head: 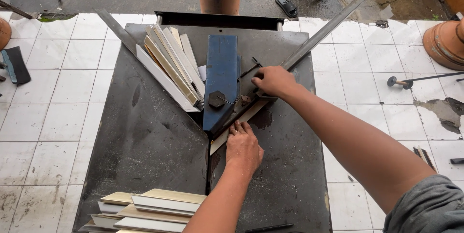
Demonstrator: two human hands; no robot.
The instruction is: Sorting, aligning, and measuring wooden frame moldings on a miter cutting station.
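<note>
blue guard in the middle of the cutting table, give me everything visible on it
The blue guard is a long, flat-topped painted metal cover, scuffed and worn, running from the table's far side toward the person and narrowing at its near end. A dark hexagonal nut sits near that end. Cut strips lean beside it on one side; a pale strip lies against its other edge, pressed by the left hand. The right hand rests just beside it.

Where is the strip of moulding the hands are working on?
In the head view, the strip lies slanted mid-table beside the blue guard, left hand pressing its lower end, right hand at its upper.
</note>
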